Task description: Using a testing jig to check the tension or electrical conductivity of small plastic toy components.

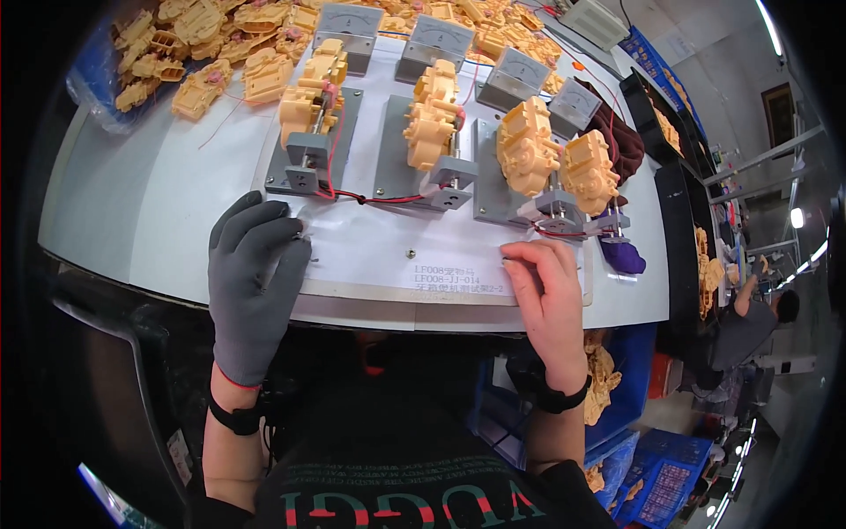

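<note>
My left hand (pixel 254 282), in a grey glove, is at the board's front left corner. Its thumb and index fingertip come together by a small shiny bit that is too small to name. My right hand (pixel 548 295) is bare and rests at the front edge of the white board (pixel 361 251), fingers stretched forward and thumb a little apart, nothing visible in it. Beyond both hands, several orange-yellow plastic gearbox housings (pixel 432 119) sit upright on grey fixture blocks (pixel 401 145). Red and black wires (pixel 388 200) run between the fixtures. Grey analog meters (pixel 436 44) stand behind them.
Many loose yellow housings (pixel 198 26) are heaped at the back left. A dark cloth (pixel 621 141) and a purple cloth-like item (pixel 624 256) lie at the right. Black trays (pixel 696 220) and blue crates (pixel 661 467) stand farther right, where another person (pixel 749 326) works.
</note>
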`<state>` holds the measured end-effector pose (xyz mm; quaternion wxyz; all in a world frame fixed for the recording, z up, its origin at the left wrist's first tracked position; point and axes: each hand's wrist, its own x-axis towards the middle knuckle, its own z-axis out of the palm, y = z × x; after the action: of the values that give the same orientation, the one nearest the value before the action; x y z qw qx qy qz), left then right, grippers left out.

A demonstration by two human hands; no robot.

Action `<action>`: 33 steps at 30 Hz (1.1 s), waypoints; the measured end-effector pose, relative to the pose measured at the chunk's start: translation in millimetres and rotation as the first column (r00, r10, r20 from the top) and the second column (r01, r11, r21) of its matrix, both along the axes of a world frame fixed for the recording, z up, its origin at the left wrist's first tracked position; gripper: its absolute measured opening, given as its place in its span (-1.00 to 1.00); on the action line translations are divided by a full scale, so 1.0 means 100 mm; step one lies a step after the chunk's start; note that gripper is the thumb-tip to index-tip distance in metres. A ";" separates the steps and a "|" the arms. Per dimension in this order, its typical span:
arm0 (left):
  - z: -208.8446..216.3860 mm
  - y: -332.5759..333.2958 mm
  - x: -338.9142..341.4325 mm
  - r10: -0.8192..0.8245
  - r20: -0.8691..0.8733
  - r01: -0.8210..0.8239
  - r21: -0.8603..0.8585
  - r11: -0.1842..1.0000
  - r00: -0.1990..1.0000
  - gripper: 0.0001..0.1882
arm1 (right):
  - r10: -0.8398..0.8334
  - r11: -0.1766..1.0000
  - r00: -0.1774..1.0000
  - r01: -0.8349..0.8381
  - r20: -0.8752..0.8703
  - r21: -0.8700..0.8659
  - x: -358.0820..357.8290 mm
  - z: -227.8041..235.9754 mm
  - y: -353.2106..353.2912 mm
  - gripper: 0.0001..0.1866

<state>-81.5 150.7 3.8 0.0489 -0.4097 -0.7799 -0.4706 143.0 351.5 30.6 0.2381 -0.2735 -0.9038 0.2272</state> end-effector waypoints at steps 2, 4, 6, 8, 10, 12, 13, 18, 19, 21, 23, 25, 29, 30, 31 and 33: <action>-0.02 0.01 -0.02 0.010 -0.033 -0.010 -0.008 1.000 0.999 -0.81 | -0.012 0.999 1.000 0.013 0.014 -0.033 0.02 0.01 0.01 -0.86; -0.02 0.00 -0.03 0.024 -0.084 -0.024 0.001 1.000 0.996 -0.82 | -0.006 0.999 1.000 0.007 0.018 -0.043 0.01 0.02 0.00 -0.87; -0.04 0.01 -0.02 0.025 -0.088 -0.025 -0.003 1.000 0.996 -0.83 | -0.021 0.999 0.999 0.022 0.026 -0.031 0.01 0.01 0.01 -0.88; -0.05 0.02 -0.03 0.020 -0.093 -0.020 -0.001 1.000 0.995 -0.83 | -0.030 0.999 0.999 0.031 0.025 -0.025 0.03 -0.01 0.00 -0.88; -0.06 0.04 -0.02 0.015 -0.101 -0.015 -0.005 1.000 0.995 -0.82 | -0.050 0.999 0.998 0.050 0.025 -0.011 0.05 -0.02 0.00 -0.88; -0.07 0.05 -0.03 0.005 -0.103 -0.004 0.011 1.000 0.995 -0.82 | -0.037 0.999 0.999 0.036 0.014 0.026 0.07 -0.04 0.02 -0.88; -0.08 0.04 -0.03 0.005 -0.105 -0.003 0.018 1.000 0.995 -0.82 | -0.057 0.998 0.998 0.056 0.016 0.039 0.06 -0.04 0.02 -0.88; -0.07 -0.05 -0.03 0.038 -0.053 -0.041 -0.054 0.998 0.998 -0.83 | -0.046 0.996 0.997 0.050 -0.067 0.069 0.15 0.03 0.03 -0.85; -0.06 -0.05 -0.04 0.029 -0.052 -0.032 -0.047 0.998 0.998 -0.83 | -0.105 0.991 0.986 0.115 -0.132 0.068 0.22 0.05 0.04 -0.85; -0.06 -0.02 -0.02 0.029 -0.031 -0.031 -0.050 0.998 0.999 -0.83 | -0.225 0.966 0.961 0.241 -0.160 0.094 0.47 0.08 0.13 -0.85; -0.09 0.00 -0.02 0.004 -0.033 -0.006 -0.037 0.999 0.999 -0.83 | -0.385 0.922 0.904 0.385 -0.188 -0.039 0.67 0.04 0.23 -0.85; -0.12 -0.01 -0.02 0.021 -0.014 -0.021 -0.041 0.999 1.000 -0.83 | -0.393 0.920 0.905 0.386 -0.166 -0.073 0.73 -0.01 0.25 -0.83; -0.15 -0.07 -0.06 0.047 -0.034 -0.049 -0.056 0.997 0.998 -0.83 | -0.293 0.956 0.944 0.284 -0.153 -0.074 0.60 -0.17 0.24 -0.82; -0.15 -0.07 -0.06 0.047 -0.012 -0.048 -0.050 0.998 0.999 -0.83 | -0.300 0.954 0.943 0.297 -0.142 -0.040 0.59 -0.19 0.24 -0.82; -0.16 -0.04 -0.05 0.035 -0.021 -0.036 -0.045 0.998 0.999 -0.83 | -0.311 0.950 0.941 0.313 -0.131 -0.006 0.60 -0.20 0.26 -0.82; -0.19 0.02 -0.04 0.000 -0.035 -0.001 -0.034 0.999 0.999 -0.82 | -0.350 0.936 0.923 0.353 -0.162 -0.011 0.66 -0.21 0.26 -0.82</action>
<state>-85.9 153.0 -15.5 0.0554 -0.4184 -0.7870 -0.4500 209.3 377.9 10.0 0.3501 -0.4095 -0.8199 0.1938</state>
